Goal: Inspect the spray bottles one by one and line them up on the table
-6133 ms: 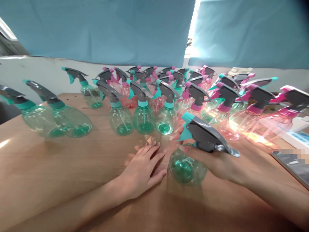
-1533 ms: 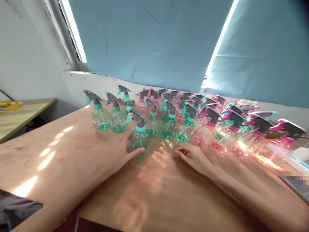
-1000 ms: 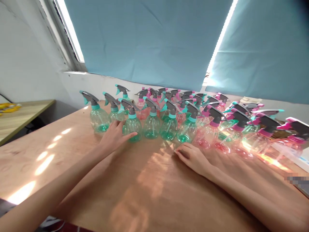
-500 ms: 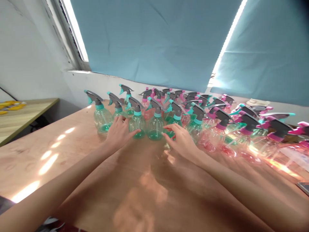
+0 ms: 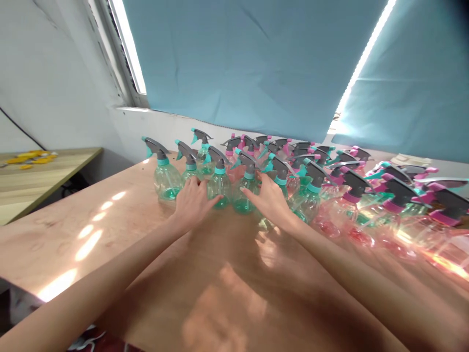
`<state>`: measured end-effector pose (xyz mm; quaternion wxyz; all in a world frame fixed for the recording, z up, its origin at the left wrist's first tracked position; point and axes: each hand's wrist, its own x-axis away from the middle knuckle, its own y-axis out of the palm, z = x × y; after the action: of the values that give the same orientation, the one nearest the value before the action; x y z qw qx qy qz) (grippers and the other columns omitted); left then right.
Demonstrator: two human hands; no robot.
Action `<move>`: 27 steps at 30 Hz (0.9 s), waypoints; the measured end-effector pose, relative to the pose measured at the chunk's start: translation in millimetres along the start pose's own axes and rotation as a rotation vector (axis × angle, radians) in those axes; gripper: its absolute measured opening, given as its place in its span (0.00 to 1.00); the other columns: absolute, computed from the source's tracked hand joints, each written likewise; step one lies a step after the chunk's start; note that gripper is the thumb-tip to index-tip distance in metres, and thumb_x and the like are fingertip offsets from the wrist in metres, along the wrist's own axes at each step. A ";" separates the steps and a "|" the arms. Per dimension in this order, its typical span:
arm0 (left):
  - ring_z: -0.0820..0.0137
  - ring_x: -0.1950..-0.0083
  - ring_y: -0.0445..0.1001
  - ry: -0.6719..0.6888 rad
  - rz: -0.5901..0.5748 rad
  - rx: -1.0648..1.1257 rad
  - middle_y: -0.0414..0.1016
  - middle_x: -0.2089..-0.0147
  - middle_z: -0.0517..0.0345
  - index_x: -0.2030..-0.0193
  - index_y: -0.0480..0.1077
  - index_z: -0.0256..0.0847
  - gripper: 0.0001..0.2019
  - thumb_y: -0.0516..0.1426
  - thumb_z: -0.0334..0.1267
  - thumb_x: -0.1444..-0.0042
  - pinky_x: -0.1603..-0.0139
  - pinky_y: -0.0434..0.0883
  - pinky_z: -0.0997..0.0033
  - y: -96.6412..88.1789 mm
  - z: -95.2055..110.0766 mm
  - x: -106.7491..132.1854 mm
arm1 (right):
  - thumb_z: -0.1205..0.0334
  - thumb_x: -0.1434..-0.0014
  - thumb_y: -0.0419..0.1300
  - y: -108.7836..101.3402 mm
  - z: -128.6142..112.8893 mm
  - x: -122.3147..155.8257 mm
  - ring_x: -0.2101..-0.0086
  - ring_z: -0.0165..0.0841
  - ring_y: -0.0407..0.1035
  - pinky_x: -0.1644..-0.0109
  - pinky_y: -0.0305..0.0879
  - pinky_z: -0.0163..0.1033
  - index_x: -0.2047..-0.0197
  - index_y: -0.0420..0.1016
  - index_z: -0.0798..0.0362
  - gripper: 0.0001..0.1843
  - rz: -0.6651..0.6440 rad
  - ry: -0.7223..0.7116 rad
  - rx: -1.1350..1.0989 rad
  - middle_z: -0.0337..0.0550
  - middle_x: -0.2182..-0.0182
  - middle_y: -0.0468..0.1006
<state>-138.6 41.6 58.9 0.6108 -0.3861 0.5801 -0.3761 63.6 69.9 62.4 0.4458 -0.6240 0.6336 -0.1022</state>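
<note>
Clear green spray bottles with grey and turquoise trigger heads stand upright in a front row on the wooden table. My left hand [image 5: 192, 200] is around the left side of one green spray bottle [image 5: 220, 187], its thumb across the front and its bent fingers reaching between that bottle and the neighbouring bottle [image 5: 190, 168]. My right hand [image 5: 270, 198] is closed around the right side of the adjacent green spray bottle [image 5: 245, 198], thumb in front, fingertips partly hidden behind it. A little green shows at the bottoms of the bottles.
Another green bottle [image 5: 166, 181] stands at the row's left end. Many pink spray bottles [image 5: 339, 210] and green ones crowd the right and back, close to my right forearm. Yellow pieces [image 5: 31, 157] lie on a second table [image 5: 73, 159] at left. Blue blinds [image 5: 234, 63] cover the window.
My right hand has moved left and closed about the green bottle beside it. My left hand stays by its bottle. The view has swung slightly left.
</note>
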 end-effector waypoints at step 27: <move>0.49 0.44 0.71 0.167 -0.125 0.505 0.68 0.43 0.48 0.37 0.58 0.43 0.31 0.57 0.57 0.41 0.50 0.70 0.52 -10.9 35.2 40.0 | 0.42 0.44 0.60 -17.8 -9.2 18.0 0.59 0.49 0.73 0.62 0.67 0.46 0.53 0.70 0.58 0.27 -0.141 -0.027 0.217 0.55 0.57 0.75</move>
<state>-101.8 2.1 53.0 0.6134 -0.2240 0.4913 -0.5764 72.8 46.6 72.1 0.5109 -0.6164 0.5672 -0.1931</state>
